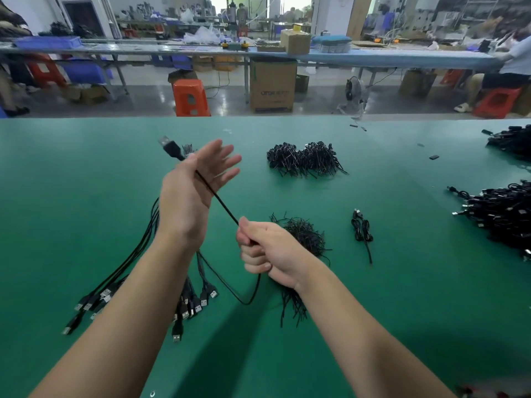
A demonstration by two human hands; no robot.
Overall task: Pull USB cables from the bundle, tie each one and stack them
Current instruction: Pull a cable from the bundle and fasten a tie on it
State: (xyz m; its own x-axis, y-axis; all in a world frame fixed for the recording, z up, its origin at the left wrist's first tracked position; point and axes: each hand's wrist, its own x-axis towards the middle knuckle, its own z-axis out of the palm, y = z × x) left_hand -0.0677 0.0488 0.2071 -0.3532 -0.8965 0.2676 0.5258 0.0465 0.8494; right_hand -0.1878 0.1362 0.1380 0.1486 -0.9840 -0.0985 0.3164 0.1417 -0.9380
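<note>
My right hand (263,248) grips the cable (218,199), which runs up-left to my left hand (192,191). Left thumb pins it, fingers spread; the plug (171,146) points away.

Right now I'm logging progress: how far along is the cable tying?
Done: a pile of tied cables at the table's right edge, one coiled cable set apart. In hand: one USB cable stretched between left hand and right hand, not yet coiled. Left: the loose bundle.
</note>
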